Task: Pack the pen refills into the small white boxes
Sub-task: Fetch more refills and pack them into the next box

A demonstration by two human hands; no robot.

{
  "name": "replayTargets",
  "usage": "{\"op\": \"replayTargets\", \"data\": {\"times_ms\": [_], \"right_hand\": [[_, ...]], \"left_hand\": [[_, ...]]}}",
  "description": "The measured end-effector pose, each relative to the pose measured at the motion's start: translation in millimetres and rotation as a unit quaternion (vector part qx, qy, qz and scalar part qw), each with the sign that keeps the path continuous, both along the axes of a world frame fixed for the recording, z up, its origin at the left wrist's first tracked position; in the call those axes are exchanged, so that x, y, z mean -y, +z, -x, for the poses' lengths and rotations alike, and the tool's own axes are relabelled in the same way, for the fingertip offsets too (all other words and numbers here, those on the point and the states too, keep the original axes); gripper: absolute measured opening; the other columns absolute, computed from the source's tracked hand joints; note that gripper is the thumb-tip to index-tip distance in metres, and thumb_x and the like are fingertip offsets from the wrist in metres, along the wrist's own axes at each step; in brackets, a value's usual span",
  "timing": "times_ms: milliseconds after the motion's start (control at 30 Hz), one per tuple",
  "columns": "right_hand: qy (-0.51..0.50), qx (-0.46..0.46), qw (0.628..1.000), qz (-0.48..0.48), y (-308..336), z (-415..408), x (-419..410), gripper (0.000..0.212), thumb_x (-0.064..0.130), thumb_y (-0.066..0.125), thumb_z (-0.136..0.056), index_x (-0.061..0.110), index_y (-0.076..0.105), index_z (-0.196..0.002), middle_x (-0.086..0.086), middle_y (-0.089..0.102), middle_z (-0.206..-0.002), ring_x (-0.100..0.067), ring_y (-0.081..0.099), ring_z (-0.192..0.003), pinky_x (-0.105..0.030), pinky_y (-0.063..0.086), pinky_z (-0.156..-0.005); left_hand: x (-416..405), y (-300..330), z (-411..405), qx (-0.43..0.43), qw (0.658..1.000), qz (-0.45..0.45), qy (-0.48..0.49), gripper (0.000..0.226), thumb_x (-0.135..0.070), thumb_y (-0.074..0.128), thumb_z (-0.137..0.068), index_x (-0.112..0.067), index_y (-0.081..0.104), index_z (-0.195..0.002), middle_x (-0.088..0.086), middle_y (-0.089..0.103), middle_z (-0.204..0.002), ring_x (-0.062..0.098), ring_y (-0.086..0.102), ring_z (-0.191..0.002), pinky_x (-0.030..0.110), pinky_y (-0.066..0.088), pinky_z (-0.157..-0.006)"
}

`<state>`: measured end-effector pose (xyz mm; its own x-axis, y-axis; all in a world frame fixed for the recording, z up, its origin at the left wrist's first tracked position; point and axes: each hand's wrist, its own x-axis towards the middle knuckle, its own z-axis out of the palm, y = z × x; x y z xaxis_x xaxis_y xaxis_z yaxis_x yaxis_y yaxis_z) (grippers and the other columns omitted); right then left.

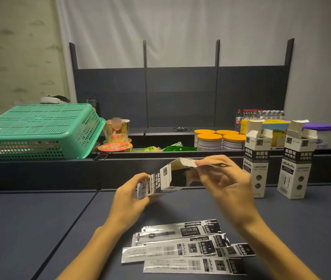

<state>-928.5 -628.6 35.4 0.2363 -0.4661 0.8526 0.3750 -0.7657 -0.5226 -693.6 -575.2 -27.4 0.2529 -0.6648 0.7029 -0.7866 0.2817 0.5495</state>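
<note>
Box [161, 181], light thin card, lies sideways above the desk [39, 229], left hand [131, 196] gripping its base, right hand [219, 178] pinching its flap; slippery flat refills [182, 248] lie below, best lifted by an end.

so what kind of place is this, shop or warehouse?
Likely a small shop or a mock-up of one: dark retail shelving behind the table, stocked with instant noodle cups, orange-lidded cans and water bottles.
</note>
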Motion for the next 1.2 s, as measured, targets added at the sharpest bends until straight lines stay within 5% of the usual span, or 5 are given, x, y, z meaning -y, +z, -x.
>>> {"op": "replayTargets", "data": {"times_ms": [367, 600, 800, 1033, 1200], "right_hand": [[-0.222, -0.177, 0.915, 0.287, -8, 0, 23, 0.019, 0.013, 0.073, -0.072, 0.011, 0.072, -0.091, 0.007, 0.065, -0.084, -0.014, 0.057, -0.073, -0.02, 0.047, -0.061], [-0.178, -0.149, 0.94, 0.25, -6, 0, 13, 0.021, 0.009, 0.068, -0.084, 0.007, 0.068, -0.105, 0.003, 0.068, -0.085, 0.005, 0.053, -0.069, -0.006, 0.041, -0.063], [-0.208, -0.166, 0.922, 0.281, -9, -3, 14, 0.017, 0.011, 0.063, -0.083, 0.006, 0.073, -0.097, -0.002, 0.071, -0.093, -0.011, 0.064, -0.079, -0.019, 0.052, -0.071], [-0.2, -0.214, 0.923, 0.249, -10, -4, 7, 0.025, 0.024, 0.049, -0.092, 0.02, 0.056, -0.116, 0.004, 0.061, -0.072, -0.011, 0.049, -0.054, -0.032, 0.046, -0.048], [-0.281, -0.234, 0.882, 0.298, -11, -4, 4, 0.018, 0.018, 0.052, -0.085, 0.015, 0.066, -0.095, 0.002, 0.065, -0.071, -0.021, 0.054, -0.053, -0.035, 0.047, -0.048]], "left_hand": [[-1, 1, 3, 0.008, 1.0, -0.01, -0.022, 0.05, -0.017, 0.082, -0.074, -0.029, 0.058, -0.116, -0.016, 0.065, -0.112, 0.003, 0.059, -0.107, 0.011, 0.046, -0.086], [-3, 3, 6, 0.011, 1.0, -0.005, -0.029, 0.049, -0.019, 0.083, -0.072, -0.031, 0.058, -0.113, -0.017, 0.065, -0.108, -0.001, 0.058, -0.104, 0.004, 0.041, -0.081], [-1, 2, 5, 0.016, 0.999, -0.009, -0.027, 0.051, -0.022, 0.083, -0.072, -0.032, 0.058, -0.115, -0.017, 0.065, -0.109, 0.003, 0.059, -0.105, 0.006, 0.042, -0.083], [-1, 2, 5, 0.028, 0.999, -0.012, -0.027, 0.051, -0.021, 0.082, -0.073, -0.03, 0.058, -0.116, -0.017, 0.064, -0.11, 0.001, 0.057, -0.106, 0.005, 0.041, -0.083], [1, 1, 2, 0.036, 0.999, -0.019, -0.021, 0.052, -0.018, 0.081, -0.074, -0.031, 0.056, -0.118, -0.016, 0.064, -0.113, 0.001, 0.057, -0.107, 0.006, 0.041, -0.084]]}}
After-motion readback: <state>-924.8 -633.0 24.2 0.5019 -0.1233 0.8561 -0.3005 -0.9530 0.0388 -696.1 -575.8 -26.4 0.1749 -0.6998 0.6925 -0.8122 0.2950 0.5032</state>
